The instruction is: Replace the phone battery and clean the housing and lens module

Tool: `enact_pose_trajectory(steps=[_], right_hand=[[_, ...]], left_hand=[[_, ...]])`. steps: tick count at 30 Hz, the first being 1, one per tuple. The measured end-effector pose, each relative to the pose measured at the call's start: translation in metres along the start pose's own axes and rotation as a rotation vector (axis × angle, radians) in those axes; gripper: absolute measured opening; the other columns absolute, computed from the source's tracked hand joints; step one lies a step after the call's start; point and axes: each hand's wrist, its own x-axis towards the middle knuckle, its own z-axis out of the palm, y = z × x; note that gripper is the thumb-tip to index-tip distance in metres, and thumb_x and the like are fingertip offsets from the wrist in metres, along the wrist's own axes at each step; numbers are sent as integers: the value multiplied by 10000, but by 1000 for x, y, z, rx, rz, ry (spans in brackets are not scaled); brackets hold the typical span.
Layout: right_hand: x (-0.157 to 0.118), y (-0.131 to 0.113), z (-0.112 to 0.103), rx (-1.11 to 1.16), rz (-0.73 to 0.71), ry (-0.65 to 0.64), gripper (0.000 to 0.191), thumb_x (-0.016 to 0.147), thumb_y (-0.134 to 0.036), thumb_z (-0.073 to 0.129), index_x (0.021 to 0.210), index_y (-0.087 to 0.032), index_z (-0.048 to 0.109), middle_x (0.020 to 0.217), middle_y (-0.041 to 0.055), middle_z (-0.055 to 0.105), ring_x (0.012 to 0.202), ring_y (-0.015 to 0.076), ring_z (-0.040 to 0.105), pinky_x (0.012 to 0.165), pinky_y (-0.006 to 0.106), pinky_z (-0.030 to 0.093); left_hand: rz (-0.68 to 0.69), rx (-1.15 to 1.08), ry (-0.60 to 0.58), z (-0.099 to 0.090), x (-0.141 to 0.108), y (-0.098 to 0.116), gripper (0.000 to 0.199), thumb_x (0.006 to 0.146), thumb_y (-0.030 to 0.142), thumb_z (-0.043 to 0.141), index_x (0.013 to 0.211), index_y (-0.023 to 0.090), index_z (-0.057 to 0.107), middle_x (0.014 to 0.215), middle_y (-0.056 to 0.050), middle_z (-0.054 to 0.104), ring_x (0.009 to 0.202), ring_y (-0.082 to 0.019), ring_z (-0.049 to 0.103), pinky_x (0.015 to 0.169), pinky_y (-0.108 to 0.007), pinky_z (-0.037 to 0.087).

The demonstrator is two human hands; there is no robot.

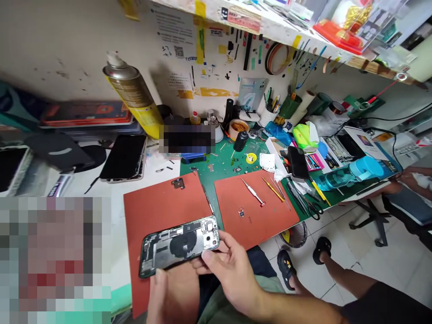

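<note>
An opened smartphone (179, 245), its back cover off and its inner parts and round black coil showing, is held above the left red mat (162, 198). My right hand (232, 270) grips its camera end, thumb on the near edge and fingers around the end and beneath. At the other end, the thumb of my left hand (158, 288) presses on the near corner; the rest of that hand is mostly hidden or out of frame. A small black camera cover piece (178, 183) lies on the mat's far part. A thin dark tool (208, 200) rests along the mat's right edge.
On the right red mat (236, 193) lie a white screwdriver (253, 192), a gold screwdriver (273, 189) and a small metal part (241, 213). A spray can (135, 96), a dark-screened phone (124, 157), scissors (312, 209) and a blue bottle (349, 174) stand around. Another person's legs (351, 272) show at right.
</note>
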Motion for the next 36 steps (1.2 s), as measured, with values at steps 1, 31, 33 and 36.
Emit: enact_pose_trajectory(steps=[1,31,33,36], right_hand=[[-2,-5,-12,-142,-24,3,532,906,-629,779,1230,-216,695,1029,56,761,749,182,753,758,359,646],[6,-39,-45,-174,-211,218,365,850,-477,883,1051,-187,790,935,107,840,919,285,836,890,418,690],[11,-29,-22,-84,-182,155,355,860,-484,879,1032,-188,786,954,108,839,977,297,832,926,438,688],[12,-23,-2,-24,-132,128,370,840,-502,896,1003,-188,787,951,112,838,943,292,833,922,444,692]], left_hand=[[-13,-13,20,7,1,4,650,858,594,774,1429,300,679,1373,-82,756,1387,-416,623,1166,-567,540],[-269,175,101,-9,9,14,549,638,496,1017,891,177,650,693,48,598,573,-93,526,529,-205,492],[-273,179,71,-10,6,14,532,655,484,1014,850,177,626,654,54,590,546,-83,509,509,-189,466],[-292,164,27,-11,1,15,506,665,472,1011,832,170,641,649,37,627,541,-89,530,509,-192,471]])
